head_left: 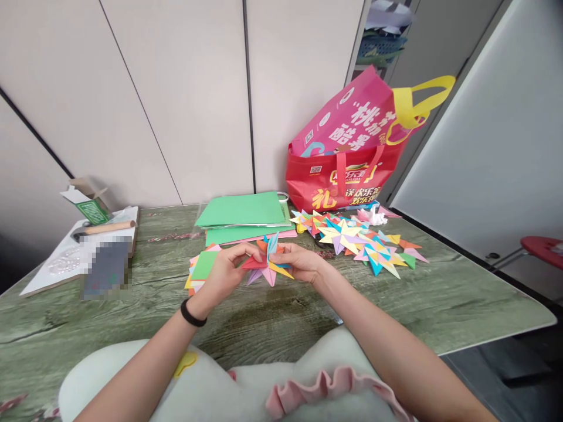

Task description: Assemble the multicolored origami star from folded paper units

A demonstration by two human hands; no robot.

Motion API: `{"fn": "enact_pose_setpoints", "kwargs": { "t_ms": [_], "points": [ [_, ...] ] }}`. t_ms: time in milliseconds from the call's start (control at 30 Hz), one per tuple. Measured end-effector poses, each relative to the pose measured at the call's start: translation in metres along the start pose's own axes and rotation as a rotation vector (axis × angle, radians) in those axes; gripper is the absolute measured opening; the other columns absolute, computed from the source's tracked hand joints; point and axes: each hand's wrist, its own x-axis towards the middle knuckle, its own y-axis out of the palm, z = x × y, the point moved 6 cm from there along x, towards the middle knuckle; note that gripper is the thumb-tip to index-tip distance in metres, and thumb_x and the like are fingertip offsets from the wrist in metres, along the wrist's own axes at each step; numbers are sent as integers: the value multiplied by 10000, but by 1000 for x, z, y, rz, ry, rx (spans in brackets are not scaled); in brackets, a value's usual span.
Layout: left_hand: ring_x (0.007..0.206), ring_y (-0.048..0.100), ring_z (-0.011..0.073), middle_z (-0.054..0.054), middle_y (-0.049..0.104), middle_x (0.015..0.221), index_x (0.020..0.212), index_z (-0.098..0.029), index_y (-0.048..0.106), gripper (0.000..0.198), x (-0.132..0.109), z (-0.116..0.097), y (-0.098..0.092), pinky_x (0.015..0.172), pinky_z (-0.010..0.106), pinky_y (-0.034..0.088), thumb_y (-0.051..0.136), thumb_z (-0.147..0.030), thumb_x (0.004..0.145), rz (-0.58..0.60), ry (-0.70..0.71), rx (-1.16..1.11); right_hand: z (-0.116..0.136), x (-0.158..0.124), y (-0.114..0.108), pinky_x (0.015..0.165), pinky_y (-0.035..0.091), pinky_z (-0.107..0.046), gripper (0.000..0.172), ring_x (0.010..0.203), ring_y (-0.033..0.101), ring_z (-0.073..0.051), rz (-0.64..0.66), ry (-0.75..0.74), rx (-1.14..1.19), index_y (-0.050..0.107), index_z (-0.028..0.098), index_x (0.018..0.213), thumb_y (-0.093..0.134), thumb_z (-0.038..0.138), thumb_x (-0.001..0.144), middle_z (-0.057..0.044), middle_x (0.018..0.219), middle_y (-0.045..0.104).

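Between my two hands is a many-pointed origami paper star (267, 271) with red, pink, purple, yellow, orange and blue points. My left hand (229, 266) pinches its red side, and a dark band circles that wrist. On the other side, my right hand (301, 262) grips the star near its upright light-blue point. The star is held above the table, its back hidden from me. Just behind my left hand lies a stack of coloured paper squares (204, 266), green on top. To the right of my right hand is a pile of finished paper stars (343, 235).
Green paper sheets (244, 210) lie at the back of the wood-grain table (162, 316). Behind the stars stands a red gift bag (343, 176) holding a pink bag (352, 120). At left are a small green box (93, 208), a wooden-handled tool (108, 228) and a white board (57, 258).
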Motion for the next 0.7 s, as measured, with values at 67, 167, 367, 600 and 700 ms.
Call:
{"fn": "enact_pose_setpoints", "kwargs": {
  "t_ms": [67,167,367,600,700],
  "points": [
    [856,606,178,55,671,835,730,-175,634,33,-1,3,0,784,295,499,609,-168,709,-25,16,5,0,0,0,592,473,-206,364,603,610,-95,-8,3,1,687,152,702,879,219,401,10,673,690],
    [853,609,174,52,671,856,749,-180,638,52,-2,7,0,787,284,489,591,-165,731,-45,24,7,0,0,-1,543,444,-198,342,551,583,-82,-30,27,3,689,155,699,871,206,414,22,639,680],
    [851,604,171,52,669,843,745,-178,634,69,-3,5,1,790,274,469,581,-133,740,-50,57,43,-4,-2,-2,529,416,-195,314,539,566,-71,-59,114,31,690,165,725,855,182,458,35,641,674],
    [775,613,151,27,663,811,757,-183,603,64,-2,4,1,733,254,486,555,-149,733,-128,-4,58,-7,1,-4,445,374,-161,297,487,534,-56,-126,106,23,658,146,670,855,214,457,41,565,642],
    [795,613,151,31,647,831,763,-180,589,63,-2,7,0,754,261,494,566,-147,714,-162,-13,41,-7,2,-5,416,354,-159,261,454,507,-50,-157,76,22,649,148,683,829,219,506,42,551,627]
  ]
}}
